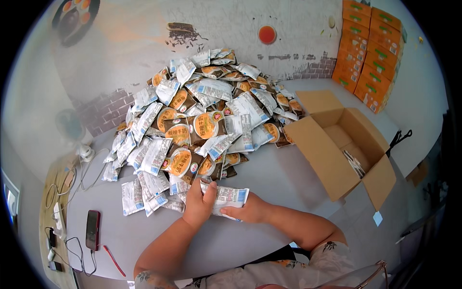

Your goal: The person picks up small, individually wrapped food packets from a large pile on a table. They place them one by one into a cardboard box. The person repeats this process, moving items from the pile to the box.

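Note:
Both of my hands hold a food packet [230, 196] with its white printed back facing up, over the near edge of the pile; whether more packets lie under it I cannot tell. My left hand [198, 204] grips its left end, thumb on top. From the right, my right hand [251, 210] closes on the lower right side, its thumb lying across the packet. Just beyond my hands rises a large heap of similar packets [180, 163], some showing brown fronts with an orange bowl picture, others their white and blue backs.
An open cardboard box [313, 159] stands to the right, flaps spread, with several packets [353, 164] inside. Orange cartons [368, 58] are stacked at the far right. A phone [93, 230] on a cable and a red pen-like stick [114, 260] lie on the grey table [298, 178] at left.

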`<action>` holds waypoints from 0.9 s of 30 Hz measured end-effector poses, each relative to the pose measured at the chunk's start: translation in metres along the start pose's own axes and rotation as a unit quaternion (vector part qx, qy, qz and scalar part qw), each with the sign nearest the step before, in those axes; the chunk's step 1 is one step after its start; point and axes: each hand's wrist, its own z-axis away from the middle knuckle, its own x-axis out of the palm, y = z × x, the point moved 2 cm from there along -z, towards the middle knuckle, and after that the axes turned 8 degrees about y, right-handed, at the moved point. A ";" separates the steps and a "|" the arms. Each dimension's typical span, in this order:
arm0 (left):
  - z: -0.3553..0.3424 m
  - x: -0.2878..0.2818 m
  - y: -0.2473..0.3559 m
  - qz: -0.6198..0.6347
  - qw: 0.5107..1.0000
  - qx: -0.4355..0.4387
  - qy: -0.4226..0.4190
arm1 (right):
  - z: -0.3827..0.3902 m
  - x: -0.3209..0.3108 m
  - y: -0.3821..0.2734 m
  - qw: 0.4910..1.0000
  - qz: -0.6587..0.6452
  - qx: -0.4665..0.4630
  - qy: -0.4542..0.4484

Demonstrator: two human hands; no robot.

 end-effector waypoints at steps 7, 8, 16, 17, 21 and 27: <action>0.001 0.005 0.014 -0.015 1.000 0.020 0.017 | 0.004 -0.004 -0.004 0.999 0.022 -0.033 0.018; 0.004 0.008 0.017 -0.012 1.000 0.004 0.011 | 0.007 -0.005 -0.003 0.999 0.031 -0.026 0.018; -0.003 0.000 0.006 0.014 0.997 0.070 0.027 | 0.002 0.003 -0.002 0.996 -0.019 -0.056 0.066; -0.004 0.000 0.005 0.023 0.996 0.085 0.034 | 0.001 0.000 -0.003 0.996 -0.013 -0.054 0.072; -0.008 0.000 -0.005 0.101 0.984 0.101 0.103 | -0.001 -0.012 -0.001 0.975 -0.025 -0.071 0.208; 0.007 0.009 0.003 0.171 0.981 -0.033 -0.090 | -0.008 -0.032 -0.011 0.929 -0.010 -0.137 0.343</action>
